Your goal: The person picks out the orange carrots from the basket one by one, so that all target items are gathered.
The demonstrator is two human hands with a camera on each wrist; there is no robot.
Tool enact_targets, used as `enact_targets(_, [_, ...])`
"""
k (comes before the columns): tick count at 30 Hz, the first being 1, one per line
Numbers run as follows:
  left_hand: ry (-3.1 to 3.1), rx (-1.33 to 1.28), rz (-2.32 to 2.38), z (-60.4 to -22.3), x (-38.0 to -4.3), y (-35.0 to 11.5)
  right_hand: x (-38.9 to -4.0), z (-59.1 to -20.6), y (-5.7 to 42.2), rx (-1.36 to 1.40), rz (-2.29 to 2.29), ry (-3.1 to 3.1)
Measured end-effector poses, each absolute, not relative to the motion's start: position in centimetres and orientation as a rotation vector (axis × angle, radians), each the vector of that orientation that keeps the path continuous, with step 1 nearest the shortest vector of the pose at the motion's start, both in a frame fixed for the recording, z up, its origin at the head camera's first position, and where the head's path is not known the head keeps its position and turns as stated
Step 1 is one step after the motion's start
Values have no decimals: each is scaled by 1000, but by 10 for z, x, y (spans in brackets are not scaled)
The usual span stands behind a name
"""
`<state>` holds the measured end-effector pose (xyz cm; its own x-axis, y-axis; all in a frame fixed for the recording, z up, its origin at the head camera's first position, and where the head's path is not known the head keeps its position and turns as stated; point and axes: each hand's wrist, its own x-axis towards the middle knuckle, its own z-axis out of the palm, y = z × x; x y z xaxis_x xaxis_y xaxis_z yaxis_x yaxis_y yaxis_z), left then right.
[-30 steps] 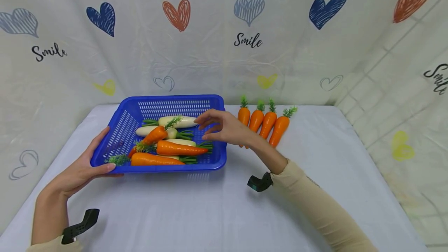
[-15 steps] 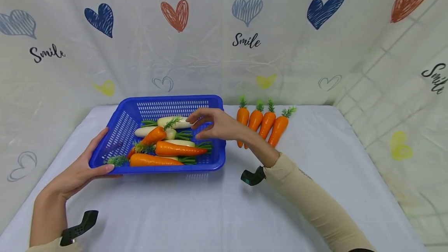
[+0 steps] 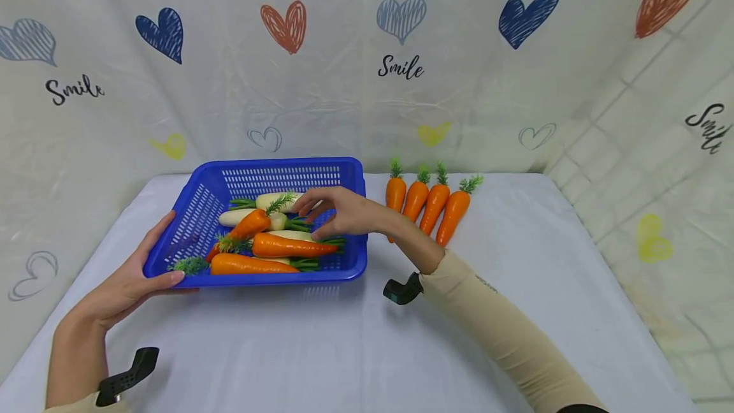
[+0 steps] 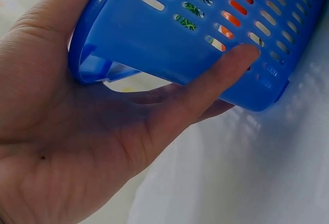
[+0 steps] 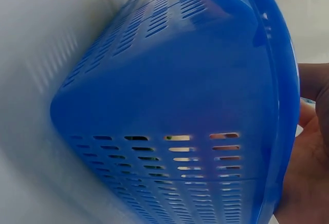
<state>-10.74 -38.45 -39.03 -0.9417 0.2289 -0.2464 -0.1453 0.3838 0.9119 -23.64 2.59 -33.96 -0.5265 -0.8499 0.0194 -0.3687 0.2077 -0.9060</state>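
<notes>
A blue plastic basket (image 3: 269,280) with slotted walls stands left of the middle of the table in the head view. In it lie 3 orange carrots (image 3: 289,246) with green tops, over several white radishes (image 3: 276,201). My left hand (image 3: 129,279) grips the basket's front left corner, thumb on the rim; the left wrist view shows its fingers against the slotted wall (image 4: 128,34). Over the right part of the basket, my right hand (image 3: 350,210) reaches in with loosely bent fingers and nothing visible between them. In the right wrist view the basket wall (image 5: 180,90) hides most of that hand.
Several carrots (image 3: 438,206) lie side by side on the white tablecloth (image 3: 275,355), just right of the basket and partly behind my right forearm. A white curtain (image 3: 344,94) printed with hearts hangs behind the table.
My right hand has moved left and slightly lower, farther over the vegetables. My left hand keeps its grip on the basket. The whole head view has shifted slightly.
</notes>
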Motion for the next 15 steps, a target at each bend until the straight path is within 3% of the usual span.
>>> enact_targets(15, [2311,73,1576,-391,-107,-384,-242,-342,13,-1168,-1083,1937])
